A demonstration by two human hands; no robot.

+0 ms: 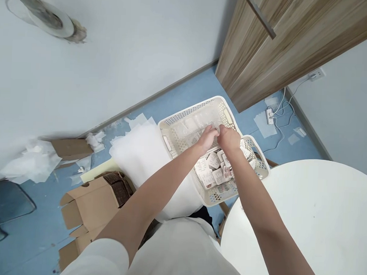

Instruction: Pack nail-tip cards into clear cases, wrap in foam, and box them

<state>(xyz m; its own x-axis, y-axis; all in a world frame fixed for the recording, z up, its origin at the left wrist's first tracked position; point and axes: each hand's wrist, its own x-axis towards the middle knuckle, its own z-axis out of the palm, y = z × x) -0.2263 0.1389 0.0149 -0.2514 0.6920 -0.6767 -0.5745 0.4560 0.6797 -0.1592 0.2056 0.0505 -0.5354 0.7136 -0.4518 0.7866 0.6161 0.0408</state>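
My left hand (207, 139) and my right hand (229, 139) meet above two cream plastic baskets. Both are closed, fingertips close together, on a piece of clear plastic (215, 127) that looks like a small bag; its exact shape is hard to make out. Beneath them, the farther basket (189, 113) has perforated walls and holds clear plastic packets (194, 122). In the nearer basket (209, 201) lie many small white printed cards (213, 160), some with pictures. My right forearm covers part of these cards.
A round white table (301, 215) stands at the right. To the left are a white foam roll (140, 152), opened cardboard boxes (92, 206) and crumpled white wrapping (33, 159). A wooden door (285, 40) and a power strip with cords (269, 116) are beyond the baskets.
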